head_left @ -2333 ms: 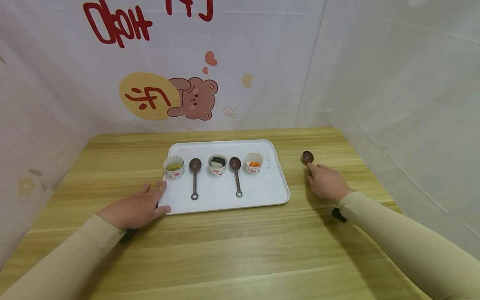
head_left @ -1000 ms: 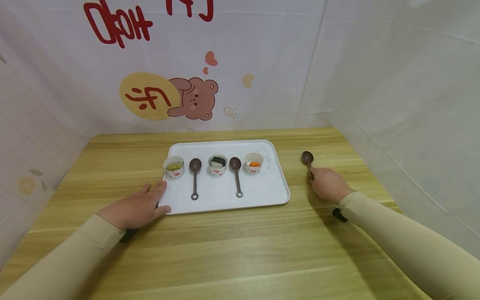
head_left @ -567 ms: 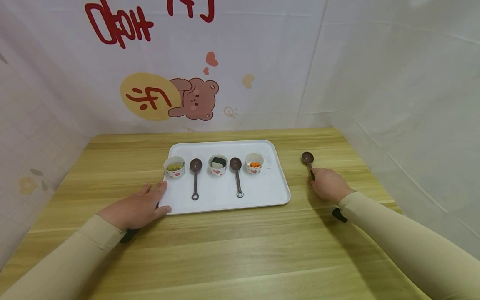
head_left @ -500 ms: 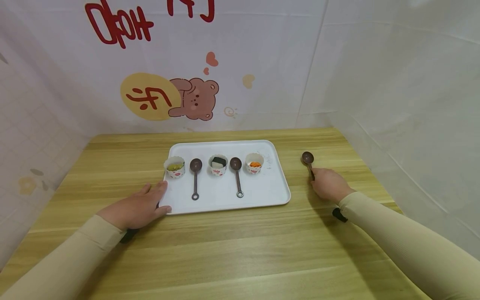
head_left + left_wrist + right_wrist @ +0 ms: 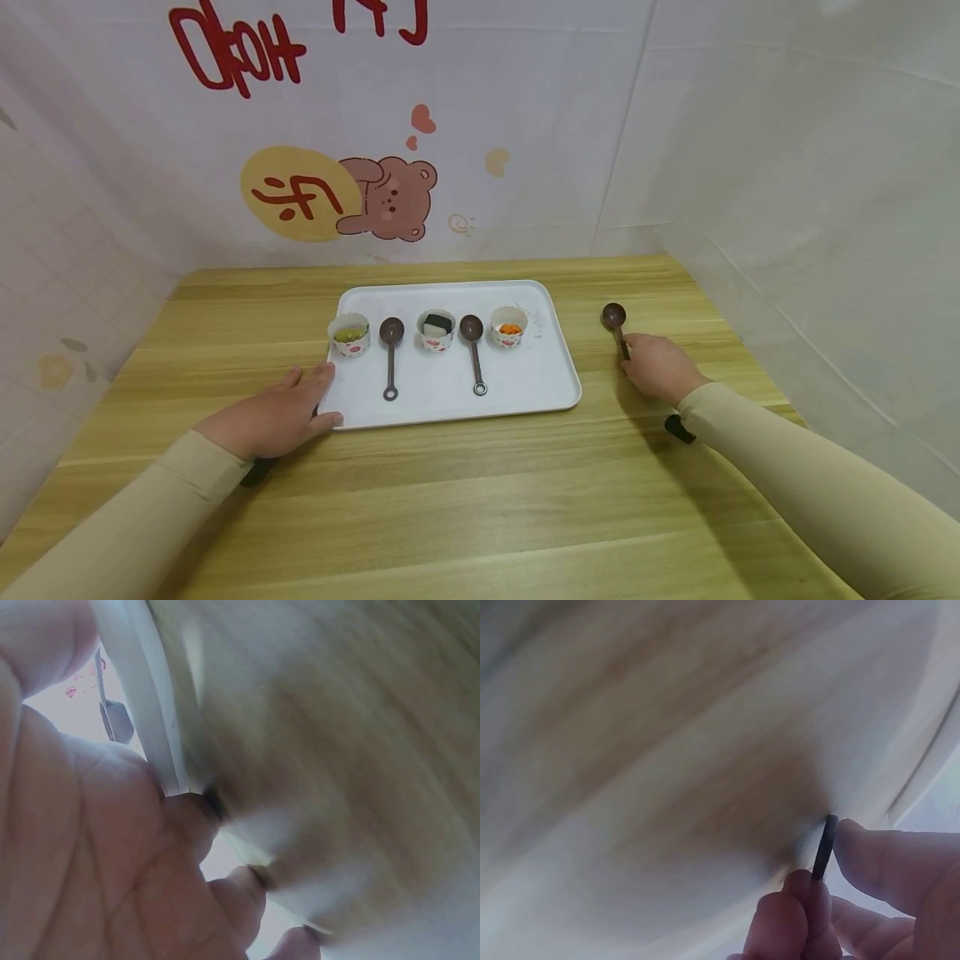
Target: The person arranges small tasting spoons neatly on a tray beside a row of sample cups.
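Note:
My right hand pinches the handle of a brown measuring spoon to the right of the white tray. The right wrist view shows the dark end of the spoon's handle between thumb and fingers. My left hand rests at the tray's left edge, fingers extended and thumb at its near corner. On the tray lie two similar brown spoons, a left spoon and a right spoon. They alternate with three paper cups: one with green bits, one with a black-and-white piece, one with orange bits.
The wooden table carries the tray and spoons. A printed white cloth hangs behind it, and pale sheets close in both sides. Black bands sit under the wrists.
Since the earliest frame, my right hand has shifted back along the spoon's handle, uncovering more of it. Most recently hand and spoon moved very slightly left. The left hand and tray stay put.

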Available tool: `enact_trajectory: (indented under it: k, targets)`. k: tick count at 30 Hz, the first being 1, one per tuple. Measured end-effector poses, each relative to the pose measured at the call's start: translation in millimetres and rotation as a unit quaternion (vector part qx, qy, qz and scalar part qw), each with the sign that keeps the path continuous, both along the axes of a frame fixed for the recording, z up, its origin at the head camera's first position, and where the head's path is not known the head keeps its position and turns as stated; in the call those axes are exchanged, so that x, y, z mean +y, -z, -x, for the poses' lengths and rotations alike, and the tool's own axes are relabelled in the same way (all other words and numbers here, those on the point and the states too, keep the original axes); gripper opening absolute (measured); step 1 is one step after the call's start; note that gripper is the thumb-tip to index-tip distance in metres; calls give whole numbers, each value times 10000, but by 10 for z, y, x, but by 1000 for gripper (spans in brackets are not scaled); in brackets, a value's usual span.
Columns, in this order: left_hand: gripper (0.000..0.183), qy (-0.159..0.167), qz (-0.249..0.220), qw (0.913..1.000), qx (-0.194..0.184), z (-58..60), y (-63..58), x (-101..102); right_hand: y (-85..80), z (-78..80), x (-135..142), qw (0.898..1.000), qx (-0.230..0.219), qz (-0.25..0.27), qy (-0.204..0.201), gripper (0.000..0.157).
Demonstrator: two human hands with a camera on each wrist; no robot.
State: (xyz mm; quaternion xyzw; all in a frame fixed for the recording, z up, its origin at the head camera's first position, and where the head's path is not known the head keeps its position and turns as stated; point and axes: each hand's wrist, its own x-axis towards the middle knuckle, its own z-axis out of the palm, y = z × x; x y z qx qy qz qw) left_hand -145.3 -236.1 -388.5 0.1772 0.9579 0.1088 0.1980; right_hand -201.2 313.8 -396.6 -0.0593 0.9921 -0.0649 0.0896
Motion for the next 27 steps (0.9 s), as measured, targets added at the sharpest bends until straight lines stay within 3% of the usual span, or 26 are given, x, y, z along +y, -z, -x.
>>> enact_trajectory:
  k: [10, 18, 27]
  targets:
    - [95, 17, -21, 10000, 14, -6, -4, 6, -20, 9, 4, 9998, -66, 108, 160, 50]
    - [95, 68, 3, 10000, 48, 4, 27, -10, -11, 32, 10, 9998, -42, 202, 31, 30]
    - [95, 53, -14, 10000, 51, 7, 43, -14, -42, 15, -7, 9992, 1, 397, 93, 25]
